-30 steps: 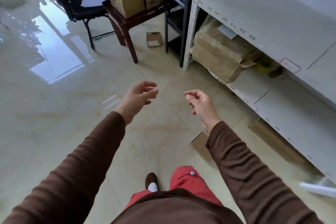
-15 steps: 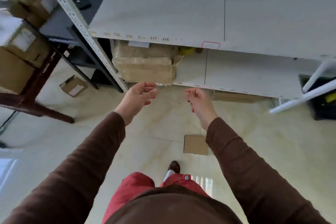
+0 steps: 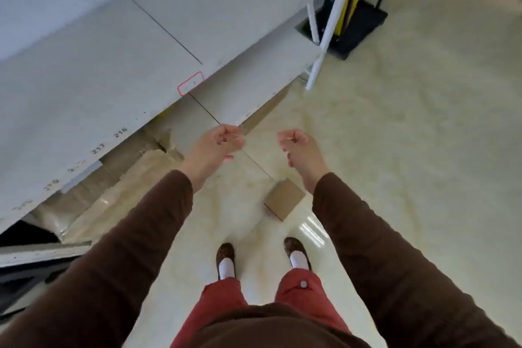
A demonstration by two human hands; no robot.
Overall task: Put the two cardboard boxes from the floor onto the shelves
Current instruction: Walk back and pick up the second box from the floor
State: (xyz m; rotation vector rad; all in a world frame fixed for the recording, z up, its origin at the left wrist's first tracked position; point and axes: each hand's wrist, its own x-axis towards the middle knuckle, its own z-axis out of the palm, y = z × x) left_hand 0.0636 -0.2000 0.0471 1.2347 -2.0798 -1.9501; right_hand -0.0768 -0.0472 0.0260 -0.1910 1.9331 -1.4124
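A small flat cardboard box (image 3: 284,198) lies on the glossy floor just ahead of my feet, below my right wrist. My left hand (image 3: 219,144) and my right hand (image 3: 299,150) are held out in front of me at waist height, fingers curled in, holding nothing. Grey shelf boards (image 3: 118,65) of the rack run along the left, with a lower board (image 3: 254,85) beneath. A large worn cardboard box (image 3: 93,195) sits on the lower level at the left. The second small box is out of view.
A white rack post (image 3: 324,37) stands at the shelf's far end, with a black base and yellow item (image 3: 358,22) behind it. A flat cardboard piece (image 3: 262,113) lies under the lower shelf. Pale floor stretches to the right.
The view has swung right and tilted, so the rack now runs diagonally at the left. Both hands have curled from loosely open into fists. The small box by the table has left the view.
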